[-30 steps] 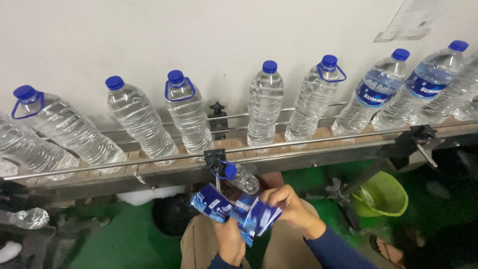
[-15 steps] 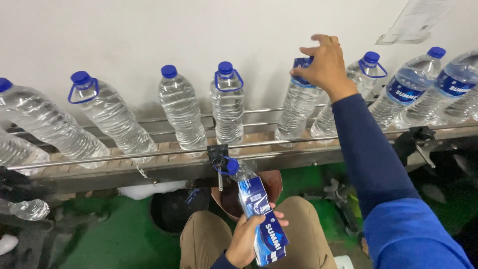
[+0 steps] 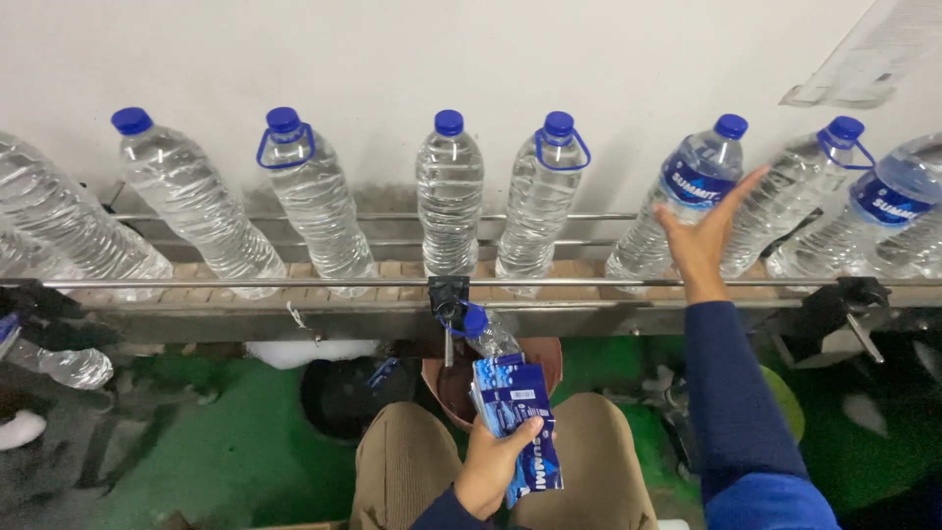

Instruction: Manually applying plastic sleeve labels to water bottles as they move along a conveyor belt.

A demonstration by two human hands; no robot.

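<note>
Head view: labelled bottle (image 3: 692, 191) upright on conveyor (image 3: 392, 294), right hand (image 3: 705, 236) spread open, touching its side. Left hand (image 3: 496, 461) clenched on blue label stack (image 3: 520, 422) over lap. Advice: seat each sleeve squarely, keep bottle upright.

My left hand (image 3: 488, 473) covers part of the blue label stack (image 3: 518, 422); the leftmost bottle (image 3: 49, 221) and the rightmost bottle (image 3: 898, 211) run past the edges.
</note>
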